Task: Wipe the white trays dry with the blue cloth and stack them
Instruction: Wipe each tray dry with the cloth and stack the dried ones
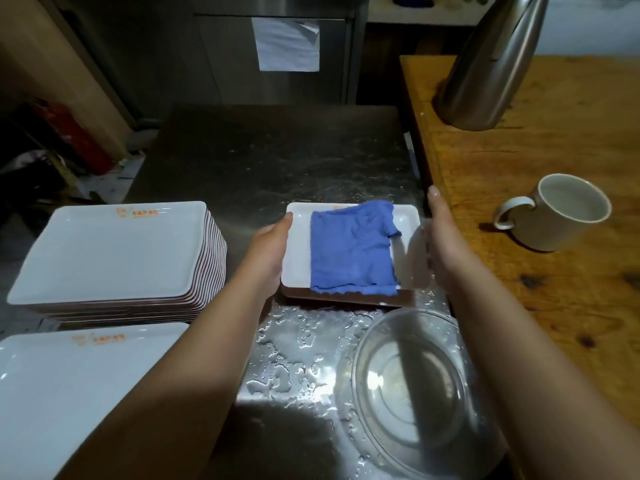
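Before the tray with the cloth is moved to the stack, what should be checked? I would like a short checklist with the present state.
1. Left hand holds the tray edge: ok.
2. Right hand holds the opposite edge: cannot tell, blurred.
3. Blue cloth lies flat inside the tray: ok.
4. Far stack top is free: ok.
5. Steel counter is dry: not ok, water drops.
6. Clear bowl is out of the path: ok.

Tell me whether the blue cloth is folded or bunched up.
Folded flat. The blue cloth lies as a rough rectangle on the white tray, near edge hanging over the rim; neither hand touches it.
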